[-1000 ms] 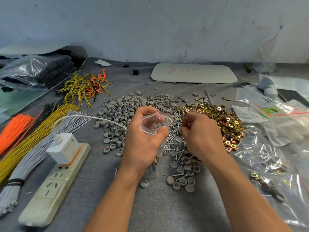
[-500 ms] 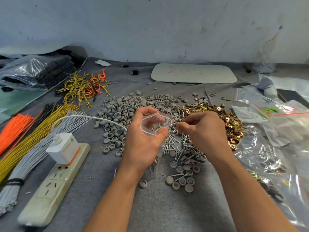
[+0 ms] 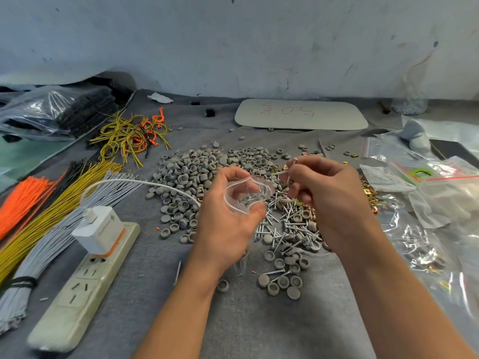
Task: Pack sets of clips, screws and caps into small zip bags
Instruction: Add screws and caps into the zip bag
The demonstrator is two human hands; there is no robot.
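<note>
A person's left hand (image 3: pixel 228 216) is gripping a small clear plastic zip bag (image 3: pixel 248 195) above a work surface covered in grey felt cloth (image 3: pixel 246 322). The fingers and thumb are curling round the bag and bowing its mouth wide open toward the camera. The right hand (image 3: pixel 330 200) is hovering just beside the bag's mouth, its thumb and forefinger pinching thin silver screws (image 3: pixel 282 172) that are poking out to the left, one of them angling upward. The other fingers are curling in under the palm.

Metal glints are showing through the bag's plastic, though whether they are lying inside it or behind it cannot be told.

Beneath and between the two hands a heap of silver screws (image 3: pixel 290 225) is lying mixed with loose caps. A wide heap of round grey plastic caps (image 3: pixel 197 174) is spreading out behind the left hand. Gold-coloured metal clips (image 3: pixel 369 194) are peeking out from behind the right hand, most of them hidden by it.

Along the left, a white power strip (image 3: pixel 75 296) is carrying a white charger block (image 3: pixel 99 233). Beside it, bundles of orange, yellow and grey wire lengths (image 3: pixel 44 218) are lying side by side. Crumpled clear plastic bags (image 3: pixel 430 229) are piling up on the right, and a pale rounded board (image 3: pixel 300 115) with red markings is lying flat near the wall.
</note>
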